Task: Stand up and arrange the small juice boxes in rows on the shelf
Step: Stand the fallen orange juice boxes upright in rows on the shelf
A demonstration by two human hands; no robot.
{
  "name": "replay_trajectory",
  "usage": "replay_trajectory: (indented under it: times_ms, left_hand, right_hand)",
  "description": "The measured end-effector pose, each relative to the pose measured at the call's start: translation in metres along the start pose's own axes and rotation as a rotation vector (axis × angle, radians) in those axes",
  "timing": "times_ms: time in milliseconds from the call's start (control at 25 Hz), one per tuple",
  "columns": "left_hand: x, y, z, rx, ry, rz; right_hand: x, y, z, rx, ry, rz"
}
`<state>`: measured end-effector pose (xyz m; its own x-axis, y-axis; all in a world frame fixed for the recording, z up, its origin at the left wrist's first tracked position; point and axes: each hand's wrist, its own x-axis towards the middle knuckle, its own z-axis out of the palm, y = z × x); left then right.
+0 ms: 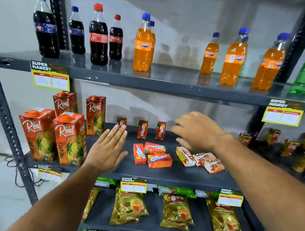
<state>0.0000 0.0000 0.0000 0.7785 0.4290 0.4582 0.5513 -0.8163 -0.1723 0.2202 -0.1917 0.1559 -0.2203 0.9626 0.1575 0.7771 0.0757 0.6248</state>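
the tall orange cartons (pixel 69 138) say "real" and "pineapple". the small standing juice boxes (pixel 142 129) say "maaza". the orange bottles (pixel 143 46) say "fanta", one dark bottle (pixel 116 39) "coca-cola". the shelf tags (pixel 49 75) say "super market"; their prices are not readable.

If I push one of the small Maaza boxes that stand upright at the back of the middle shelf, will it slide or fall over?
The upright Maaza box looks tall and narrow on a small base, so a push near its top would probably tip it. The shelf looks smooth, so a low push may slide it instead. Being a small carton, it is likely light and fairly stiff.
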Motion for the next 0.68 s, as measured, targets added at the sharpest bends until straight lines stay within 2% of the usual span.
replay_trajectory:
  times_ms: [80, 160, 320, 400, 480, 600, 680]
  left_hand:
    - [-0.002, -0.008, 0.028, -0.025, -0.036, -0.045]
    - [-0.01, -0.017, 0.06, -0.025, -0.156, -0.116]
    - [-0.007, -0.057, 0.114, -0.114, -0.305, -0.16]
    - [-0.005, -0.07, 0.134, -0.145, -0.411, -0.192]
    - [-0.003, -0.074, 0.142, -0.186, -0.481, -0.232]
    - [-0.003, -0.073, 0.143, -0.215, -0.506, -0.216]
    - [-0.004, -0.076, 0.144, -0.204, -0.498, -0.2]
  right_hand:
    - [0.028, -0.012, 0.022, 0.104, -0.235, 0.018]
    - [0.055, -0.029, 0.048, 0.19, -0.411, 0.081]
    - [0.121, -0.061, 0.112, 0.548, -0.599, 0.254]
    - [0.142, -0.084, 0.137, 0.667, -0.654, 0.386]
    - [0.154, -0.102, 0.159, 0.664, -0.655, 0.525]
    - [0.164, -0.12, 0.172, 0.623, -0.592, 0.671]
    - [0.173, -0.124, 0.173, 0.605, -0.553, 0.702]
